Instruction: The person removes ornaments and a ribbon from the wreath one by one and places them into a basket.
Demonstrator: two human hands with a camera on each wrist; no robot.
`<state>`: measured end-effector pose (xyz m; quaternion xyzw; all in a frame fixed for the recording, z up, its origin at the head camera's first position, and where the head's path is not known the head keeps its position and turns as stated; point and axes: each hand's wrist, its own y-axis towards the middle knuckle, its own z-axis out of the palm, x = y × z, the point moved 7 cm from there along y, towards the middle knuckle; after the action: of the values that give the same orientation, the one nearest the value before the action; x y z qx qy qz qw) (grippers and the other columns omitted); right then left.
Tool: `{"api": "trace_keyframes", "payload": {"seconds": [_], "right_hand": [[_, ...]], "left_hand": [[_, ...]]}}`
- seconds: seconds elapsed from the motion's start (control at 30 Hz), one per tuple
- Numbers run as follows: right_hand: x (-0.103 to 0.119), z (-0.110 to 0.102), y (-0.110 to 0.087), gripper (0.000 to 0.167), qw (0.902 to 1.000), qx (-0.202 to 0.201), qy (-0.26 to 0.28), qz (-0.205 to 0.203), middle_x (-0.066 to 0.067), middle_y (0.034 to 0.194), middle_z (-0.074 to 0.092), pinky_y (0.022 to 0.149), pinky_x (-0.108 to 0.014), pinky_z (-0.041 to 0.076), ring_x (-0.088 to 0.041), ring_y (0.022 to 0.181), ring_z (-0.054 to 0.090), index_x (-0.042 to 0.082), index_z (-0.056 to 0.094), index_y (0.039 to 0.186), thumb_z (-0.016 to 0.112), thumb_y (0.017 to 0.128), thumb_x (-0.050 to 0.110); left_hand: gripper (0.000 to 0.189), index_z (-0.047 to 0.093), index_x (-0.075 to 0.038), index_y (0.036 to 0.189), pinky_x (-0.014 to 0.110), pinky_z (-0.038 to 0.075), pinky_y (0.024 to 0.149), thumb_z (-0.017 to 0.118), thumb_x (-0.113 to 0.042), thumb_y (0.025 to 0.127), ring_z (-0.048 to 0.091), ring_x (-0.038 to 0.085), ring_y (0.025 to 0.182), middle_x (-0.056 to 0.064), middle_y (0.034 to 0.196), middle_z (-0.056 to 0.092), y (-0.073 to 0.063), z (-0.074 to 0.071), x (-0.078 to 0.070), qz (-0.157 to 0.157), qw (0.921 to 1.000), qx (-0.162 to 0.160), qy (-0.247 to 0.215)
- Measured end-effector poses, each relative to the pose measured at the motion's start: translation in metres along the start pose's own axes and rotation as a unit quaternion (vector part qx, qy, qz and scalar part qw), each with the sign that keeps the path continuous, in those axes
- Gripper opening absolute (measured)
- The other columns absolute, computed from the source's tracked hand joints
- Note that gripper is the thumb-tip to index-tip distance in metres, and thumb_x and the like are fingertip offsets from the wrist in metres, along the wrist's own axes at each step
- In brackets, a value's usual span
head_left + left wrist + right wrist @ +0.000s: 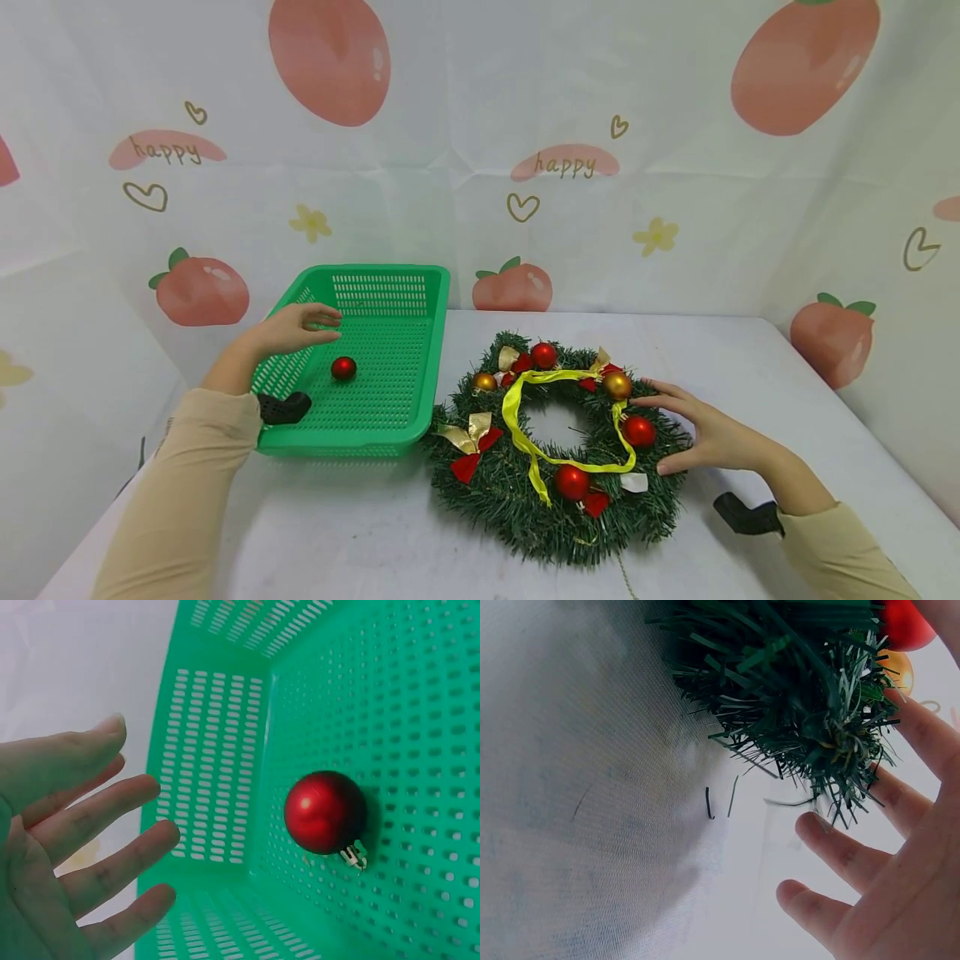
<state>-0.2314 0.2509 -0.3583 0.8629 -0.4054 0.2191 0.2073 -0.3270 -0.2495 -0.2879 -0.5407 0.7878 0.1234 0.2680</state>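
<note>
A red Christmas ball (pixel 343 368) with a metal cap lies on the floor of a green plastic basket (pixel 420 367). Over the basket's left side hovers my left hand (pixel 296 327), fingers spread and nothing in them; the left wrist view shows the ball (pixel 325 813) apart from the fingertips. A green wreath (pixel 480 508) lies flat on the table, decked with red and gold balls, bows and a yellow ribbon (pixel 513 408). At the wreath's right edge, my right hand (pixel 712 435) has its fingers spread around the outer needles; whether they touch is hard to tell.
The white table (pixel 337 533) carries the basket at left and the wreath at centre right, nearly touching. A printed cloth (pixel 450 100) hangs behind the table. A thin cord (pixel 626 575) runs from the wreath toward the front edge.
</note>
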Motion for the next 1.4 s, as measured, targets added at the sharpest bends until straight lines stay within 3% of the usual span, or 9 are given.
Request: {"api": "trace_keyframes", "payload": {"seconds": [0.1,0.23,0.4,0.57,0.77,1.0,1.23,1.33,1.4], "right_hand": [[0.0,0.0,0.0,0.074,1.0,-0.001,-0.001,-0.001,-0.028,0.145,0.028,0.086,-0.071,0.036,0.023,0.125,0.012,0.017,0.051,0.132,0.083,0.067,0.03],[0.001,0.0,-0.001,0.073,1.0,-0.002,-0.004,0.001,-0.028,0.144,0.029,0.086,-0.07,0.037,0.022,0.125,0.013,0.018,0.051,0.132,0.083,0.067,0.031],[0.002,-0.001,-0.001,0.073,1.0,-0.002,-0.003,0.0,-0.029,0.144,0.029,0.086,-0.071,0.036,0.022,0.125,0.013,0.018,0.051,0.132,0.083,0.067,0.03],[0.001,-0.001,-0.001,0.074,1.0,0.0,0.0,0.002,-0.028,0.145,0.028,0.086,-0.071,0.036,0.021,0.125,0.013,0.017,0.051,0.132,0.083,0.067,0.03],[0.001,0.0,-0.001,0.074,1.0,0.0,0.0,0.003,-0.028,0.145,0.028,0.086,-0.071,0.036,0.021,0.126,0.013,0.017,0.05,0.133,0.083,0.067,0.03],[0.0,0.0,-0.001,0.074,1.0,0.0,0.001,0.004,-0.028,0.145,0.027,0.086,-0.071,0.036,0.02,0.126,0.014,0.017,0.05,0.133,0.083,0.068,0.031],[-0.001,0.001,0.0,0.075,1.0,0.0,0.001,0.002,-0.028,0.146,0.027,0.086,-0.072,0.035,0.021,0.126,0.012,0.017,0.05,0.133,0.083,0.067,0.031],[-0.001,0.001,0.0,0.075,1.0,0.0,0.002,0.001,-0.028,0.146,0.027,0.086,-0.073,0.035,0.021,0.126,0.012,0.016,0.05,0.133,0.083,0.067,0.03],[-0.001,0.001,0.0,0.074,1.0,0.0,0.003,0.002,-0.028,0.145,0.027,0.086,-0.073,0.035,0.022,0.126,0.012,0.016,0.05,0.133,0.083,0.067,0.03]], "left_hand": [[0.047,0.043,0.004,0.134,0.054,0.042,0.098,0.053,-0.022,0.096,0.045,0.046,0.124,0.028,0.134,0.047,-0.001,-0.001,-0.006,0.005,0.9998,-0.018,-0.004],[0.045,0.045,0.001,0.132,0.053,0.042,0.1,0.054,-0.023,0.095,0.046,0.043,0.125,0.024,0.134,0.049,-0.005,0.0,-0.026,0.02,0.9989,-0.036,-0.021],[0.042,0.049,0.001,0.13,0.051,0.045,0.098,0.055,-0.021,0.095,0.052,0.04,0.12,0.022,0.132,0.052,-0.009,0.006,-0.06,0.068,0.9959,-0.048,-0.035],[0.037,0.054,-0.002,0.126,0.048,0.045,0.099,0.058,-0.017,0.093,0.056,0.037,0.116,0.018,0.128,0.057,-0.011,0.02,-0.099,0.135,0.989,-0.057,-0.016],[0.036,0.058,-0.005,0.123,0.045,0.047,0.097,0.064,-0.015,0.089,0.06,0.029,0.112,0.013,0.124,0.061,-0.019,0.053,-0.151,0.214,0.9758,-0.041,-0.018],[0.034,0.06,-0.006,0.119,0.032,0.052,0.089,0.065,-0.016,0.088,0.061,0.021,0.104,0.008,0.115,0.064,-0.033,0.106,-0.197,0.295,0.9546,-0.001,-0.037],[0.032,0.062,-0.006,0.117,0.025,0.052,0.086,0.066,-0.018,0.087,0.062,0.018,0.101,0.007,0.112,0.066,-0.041,0.156,-0.224,0.35,0.9343,0.03,-0.062],[0.032,0.063,-0.006,0.115,0.021,0.051,0.085,0.067,-0.019,0.086,0.062,0.017,0.099,0.007,0.111,0.066,-0.041,0.173,-0.229,0.35,0.9328,0.047,-0.072],[0.032,0.063,-0.008,0.115,0.018,0.05,0.084,0.068,-0.021,0.086,0.062,0.016,0.098,0.005,0.111,0.066,-0.039,0.182,-0.23,0.337,0.937,0.058,-0.071]]}}
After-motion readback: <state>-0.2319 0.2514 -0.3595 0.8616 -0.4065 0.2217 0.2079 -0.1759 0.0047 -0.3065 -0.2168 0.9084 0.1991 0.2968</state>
